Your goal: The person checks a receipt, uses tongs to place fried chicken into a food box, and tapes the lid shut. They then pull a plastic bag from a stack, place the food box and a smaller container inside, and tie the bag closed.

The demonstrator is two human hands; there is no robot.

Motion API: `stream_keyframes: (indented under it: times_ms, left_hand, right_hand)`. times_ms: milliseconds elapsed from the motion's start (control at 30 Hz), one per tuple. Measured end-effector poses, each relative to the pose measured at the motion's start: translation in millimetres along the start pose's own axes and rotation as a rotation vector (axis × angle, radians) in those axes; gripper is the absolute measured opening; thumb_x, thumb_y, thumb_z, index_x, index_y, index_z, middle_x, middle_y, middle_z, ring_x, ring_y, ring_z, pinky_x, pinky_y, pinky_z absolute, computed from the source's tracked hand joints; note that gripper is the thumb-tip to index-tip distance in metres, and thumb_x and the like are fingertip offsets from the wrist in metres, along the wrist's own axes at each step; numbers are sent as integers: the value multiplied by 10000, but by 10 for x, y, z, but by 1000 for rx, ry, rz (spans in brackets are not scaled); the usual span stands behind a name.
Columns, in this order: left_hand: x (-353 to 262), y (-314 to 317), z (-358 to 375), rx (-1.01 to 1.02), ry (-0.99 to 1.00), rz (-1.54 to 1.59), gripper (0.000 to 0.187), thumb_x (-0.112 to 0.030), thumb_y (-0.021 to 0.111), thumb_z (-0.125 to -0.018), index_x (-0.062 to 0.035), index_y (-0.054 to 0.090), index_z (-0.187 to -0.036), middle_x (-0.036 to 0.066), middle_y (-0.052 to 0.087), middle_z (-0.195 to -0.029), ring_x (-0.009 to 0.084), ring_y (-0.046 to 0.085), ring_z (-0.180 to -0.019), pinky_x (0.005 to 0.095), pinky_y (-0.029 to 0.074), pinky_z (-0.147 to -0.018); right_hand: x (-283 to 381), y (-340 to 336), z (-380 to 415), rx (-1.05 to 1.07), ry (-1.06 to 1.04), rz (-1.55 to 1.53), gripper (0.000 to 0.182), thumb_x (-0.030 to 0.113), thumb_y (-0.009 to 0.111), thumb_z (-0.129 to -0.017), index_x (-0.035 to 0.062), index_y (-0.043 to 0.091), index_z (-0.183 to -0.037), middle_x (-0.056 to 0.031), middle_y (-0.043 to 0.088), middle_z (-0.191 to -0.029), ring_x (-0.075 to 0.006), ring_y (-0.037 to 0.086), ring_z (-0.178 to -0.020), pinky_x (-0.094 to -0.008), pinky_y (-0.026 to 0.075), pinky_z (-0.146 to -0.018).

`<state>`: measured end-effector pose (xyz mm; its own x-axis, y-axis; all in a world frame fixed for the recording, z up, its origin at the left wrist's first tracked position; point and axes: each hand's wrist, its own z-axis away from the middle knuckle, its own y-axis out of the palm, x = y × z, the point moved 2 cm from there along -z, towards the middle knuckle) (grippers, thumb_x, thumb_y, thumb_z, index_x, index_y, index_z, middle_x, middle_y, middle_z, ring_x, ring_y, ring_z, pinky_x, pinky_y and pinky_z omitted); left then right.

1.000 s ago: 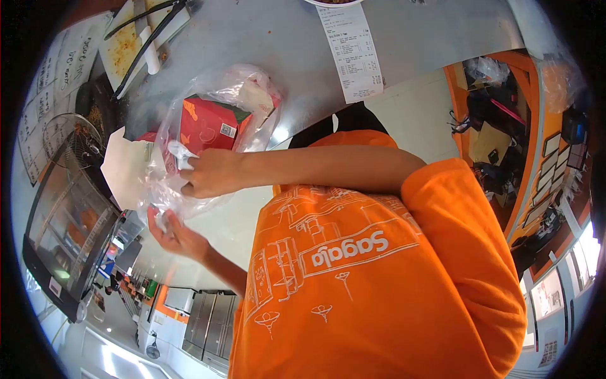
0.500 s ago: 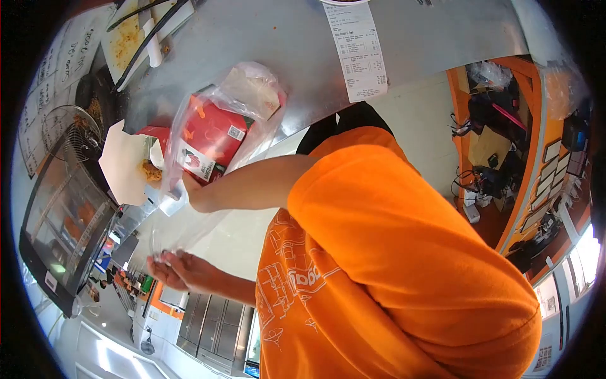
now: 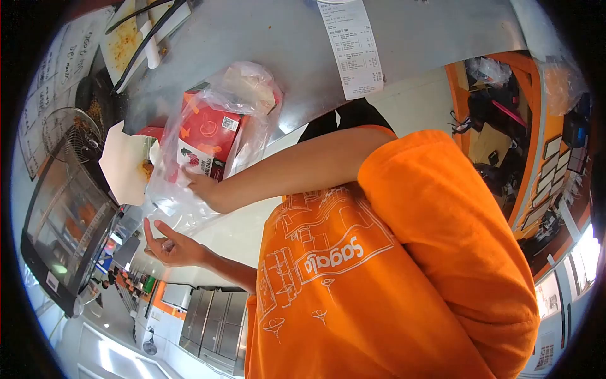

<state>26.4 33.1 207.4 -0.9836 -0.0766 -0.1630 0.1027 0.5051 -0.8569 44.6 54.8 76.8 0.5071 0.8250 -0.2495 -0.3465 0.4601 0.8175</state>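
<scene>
A clear plastic bag (image 3: 249, 88) lies around a red printed box (image 3: 208, 129) at the counter's edge. My right hand (image 3: 203, 188) is at the bag's near side, its fingers closed on the plastic beside the box; the fingertips are partly hidden. Below the bag's loose end, my left hand (image 3: 167, 246) has thumb and forefinger spread, the other fingers curled, with nothing visible between them. Left of the bag stands an opened carton (image 3: 123, 164) with a white flap and browned food inside, partly covered by the plastic.
A printed receipt (image 3: 353, 50) lies on the metal counter (image 3: 284, 38). A stained board (image 3: 126, 44) with a white-handled tool and a wire strainer (image 3: 69, 136) are at the left, above a glass display case (image 3: 69, 215). Shelves (image 3: 499, 145) stand at the right.
My left hand has come off the bag's edge and moved slightly up, its thumb and forefinger spreading. The bag's stretched end has slackened and bunched. My right arm has shifted slightly right.
</scene>
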Motion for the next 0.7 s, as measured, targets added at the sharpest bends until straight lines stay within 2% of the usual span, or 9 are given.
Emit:
stream_keyframes:
  times_ms: [67,133,167,267,333,400,467,567,700]
  left_hand:
    - [27,52,23,52,-56,20,249,-90,635,-791,-28,614,-1031,87,601,-888,114,392,-624,340,383,-907]
    - [230,301,92,272,206,65,288,-65,644,-750,-39,614,-1034,115,592,-929,170,491,-745,371,443,-801]
    - [345,417,201,381,335,84,309,-52,649,-729,-45,614,-1036,129,587,-949,199,541,-805,386,474,-748]
    - [548,604,527,467,68,-199,361,-82,667,-663,-107,631,-1021,174,491,-1123,359,524,-1018,489,461,-769]
    - [567,588,591,557,-3,-439,303,-67,655,-670,-105,653,-970,172,493,-1062,347,542,-980,467,469,-770]
    - [669,545,554,462,107,-405,280,-49,646,-681,-114,661,-954,163,536,-948,307,560,-918,448,473,-745]
    - [566,418,339,359,250,-296,275,-30,633,-695,-123,665,-952,147,565,-856,257,572,-829,426,475,-700]
    - [-24,168,24,361,-440,519,208,-15,585,-773,-103,667,-943,39,602,-841,96,458,-650,279,412,-593]
    - [-490,66,-218,-45,-248,684,216,-48,587,-799,-83,635,-1007,61,568,-968,97,439,-661,261,396,-593]
  right_hand:
    - [102,68,286,-97,-110,44,659,550,404,-857,98,353,-1334,-91,324,-1398,-208,270,-1294,-391,192,-1035]
    - [324,169,749,-69,-323,573,565,477,444,-824,110,413,-1252,-109,391,-1303,-221,343,-1184,-391,260,-974]
    - [422,200,873,21,-474,1076,474,406,486,-791,119,479,-1168,-118,446,-1216,-234,414,-1076,-396,307,-920]
    - [702,202,1167,342,-902,2574,238,193,611,-690,145,675,-914,-145,611,-956,-271,626,-750,-410,446,-758]
    - [1093,133,1379,36,-1044,2036,231,234,616,-696,124,666,-893,-156,600,-925,-258,615,-795,-390,433,-756]
    - [1467,-113,1550,-754,-1719,1930,273,275,615,-717,95,651,-920,-176,584,-947,-291,598,-856,-407,450,-725]
    - [1653,-424,1583,-1118,-1626,1850,270,293,580,-777,75,632,-929,-186,568,-1000,-336,575,-911,-441,467,-694]
    - [1849,-733,1443,-660,-1070,1829,271,307,538,-834,64,618,-924,-218,581,-951,-365,580,-877,-459,479,-680]
    - [1843,-694,1516,-619,-1066,1715,317,330,546,-838,19,597,-870,-231,593,-836,-363,590,-833,-456,479,-684]
